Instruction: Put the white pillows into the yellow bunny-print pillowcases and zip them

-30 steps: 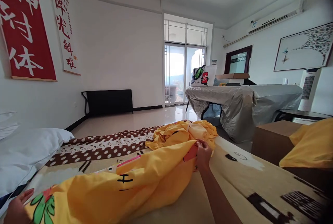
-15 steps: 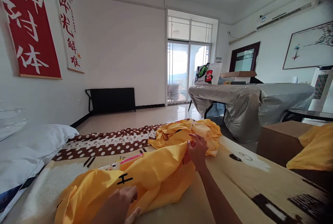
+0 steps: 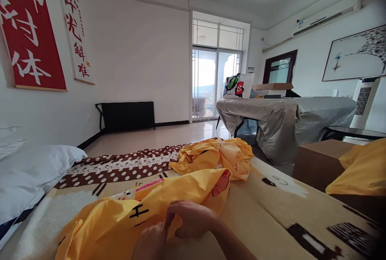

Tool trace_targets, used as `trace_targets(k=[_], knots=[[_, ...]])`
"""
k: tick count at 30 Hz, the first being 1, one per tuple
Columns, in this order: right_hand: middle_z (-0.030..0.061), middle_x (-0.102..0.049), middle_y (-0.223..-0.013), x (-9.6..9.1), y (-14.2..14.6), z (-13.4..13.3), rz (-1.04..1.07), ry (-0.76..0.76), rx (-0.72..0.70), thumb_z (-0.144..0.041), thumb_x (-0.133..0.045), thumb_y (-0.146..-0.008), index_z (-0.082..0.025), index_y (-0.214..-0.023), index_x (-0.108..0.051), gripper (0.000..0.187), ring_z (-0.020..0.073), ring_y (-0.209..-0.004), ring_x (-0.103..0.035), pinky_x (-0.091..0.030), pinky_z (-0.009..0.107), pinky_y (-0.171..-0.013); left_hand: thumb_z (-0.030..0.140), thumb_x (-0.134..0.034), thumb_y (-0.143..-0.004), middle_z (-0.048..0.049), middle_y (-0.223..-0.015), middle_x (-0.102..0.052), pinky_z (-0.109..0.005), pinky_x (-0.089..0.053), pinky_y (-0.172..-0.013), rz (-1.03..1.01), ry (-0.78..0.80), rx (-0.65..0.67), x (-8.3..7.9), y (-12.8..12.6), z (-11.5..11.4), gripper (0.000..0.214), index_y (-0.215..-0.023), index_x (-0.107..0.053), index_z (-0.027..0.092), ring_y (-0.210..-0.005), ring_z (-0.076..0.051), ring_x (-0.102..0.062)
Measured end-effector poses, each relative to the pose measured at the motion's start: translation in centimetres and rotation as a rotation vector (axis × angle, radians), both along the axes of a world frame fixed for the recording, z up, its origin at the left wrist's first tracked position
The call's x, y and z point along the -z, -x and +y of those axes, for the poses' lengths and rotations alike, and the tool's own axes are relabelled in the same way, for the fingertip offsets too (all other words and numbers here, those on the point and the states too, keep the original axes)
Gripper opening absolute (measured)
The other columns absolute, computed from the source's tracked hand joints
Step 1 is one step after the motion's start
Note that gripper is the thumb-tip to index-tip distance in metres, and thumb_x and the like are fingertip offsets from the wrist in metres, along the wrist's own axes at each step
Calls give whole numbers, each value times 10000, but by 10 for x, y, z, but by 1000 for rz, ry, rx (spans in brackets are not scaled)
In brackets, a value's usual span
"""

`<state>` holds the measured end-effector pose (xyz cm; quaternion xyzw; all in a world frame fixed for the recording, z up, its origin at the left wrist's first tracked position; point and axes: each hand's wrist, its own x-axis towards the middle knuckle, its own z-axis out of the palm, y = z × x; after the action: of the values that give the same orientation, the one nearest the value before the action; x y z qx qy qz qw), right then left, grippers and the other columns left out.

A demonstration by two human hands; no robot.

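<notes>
A yellow printed cloth [image 3: 169, 203] lies crumpled across the patterned blanket [image 3: 271, 207] on the bed in front of me. My right hand [image 3: 189, 219] is curled with its fingers pinching the near edge of the cloth. My left hand [image 3: 150, 240] is just beside it at the bottom of the view, fingers closed on the same edge. A second heap of yellow cloth [image 3: 220, 156] sits farther along the bed.
A white pillow [image 3: 30, 175] lies at the left. A brown cardboard box [image 3: 316, 162] with yellow cloth [image 3: 358, 169] on it stands at the right. Beyond are a grey-covered table [image 3: 286, 119], a black bench [image 3: 126, 115] and a glass door [image 3: 214, 85].
My right hand has let go of the far part of the cloth and drawn back to the near edge. My left hand has come in from the left to meet it.
</notes>
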<state>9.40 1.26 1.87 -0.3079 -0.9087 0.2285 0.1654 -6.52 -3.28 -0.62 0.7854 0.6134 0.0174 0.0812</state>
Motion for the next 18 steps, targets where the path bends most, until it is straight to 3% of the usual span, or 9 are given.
trace_targets(k=[3,6,8,10,12,15,18], knots=[[-13,-653,-1022,3,2,-1,82,-37,48,-39,-682,-590,-227,-967,-602,430,161,-943,-573,-420,233,-842,67,-324,-813,-84,-1095,-668,-259,-462,-811,-88,-55,-36,-10,8,-3,480,-1200,-570,211,-991,-176,-631],[-36,-664,-887,5,6,1,73,-34,104,-103,-663,-631,-234,-867,-589,280,132,-776,-555,-409,217,-703,53,-300,-818,-56,-960,-667,-258,-452,-785,-189,-381,-35,-6,22,1,401,-964,-632,225,-903,-166,-628],[-36,-648,-795,5,9,2,94,-138,144,-148,-636,-679,-220,-766,-575,128,123,-709,-521,-389,224,-688,114,-307,-863,-56,-851,-647,-273,-453,-728,-215,-638,-46,-2,28,2,327,-882,-617,219,-813,-179,-622],[-26,-625,-728,2,12,-2,132,-305,157,-149,-599,-716,-205,-716,-561,68,129,-715,-509,-373,245,-737,192,-346,-891,-56,-814,-635,-286,-454,-700,-204,-748,-64,-2,28,0,258,-855,-601,211,-771,-190,-614],[-11,-612,-698,-5,12,-10,207,-490,209,-96,-543,-725,-204,-729,-572,112,144,-742,-510,-350,271,-768,174,-383,-869,-57,-859,-642,-295,-460,-725,-157,-696,-82,-10,24,-8,220,-879,-600,204,-810,-196,-615],[3,-595,-649,-22,4,-33,355,-761,396,-37,-474,-699,-218,-790,-608,243,169,-724,-494,-319,298,-737,58,-358,-802,-58,-973,-647,-294,-458,-786,-54,-546,-139,-31,19,-28,342,-982,-611,201,-929,-197,-610],[7,-584,-626,-39,-11,-60,418,-944,558,-28,-432,-716,-222,-855,-633,311,174,-676,-475,-300,304,-711,59,-334,-803,-64,-1066,-645,-284,-455,-793,20,-515,-219,-54,34,-51,416,-1070,-618,206,-989,-198,-606]])
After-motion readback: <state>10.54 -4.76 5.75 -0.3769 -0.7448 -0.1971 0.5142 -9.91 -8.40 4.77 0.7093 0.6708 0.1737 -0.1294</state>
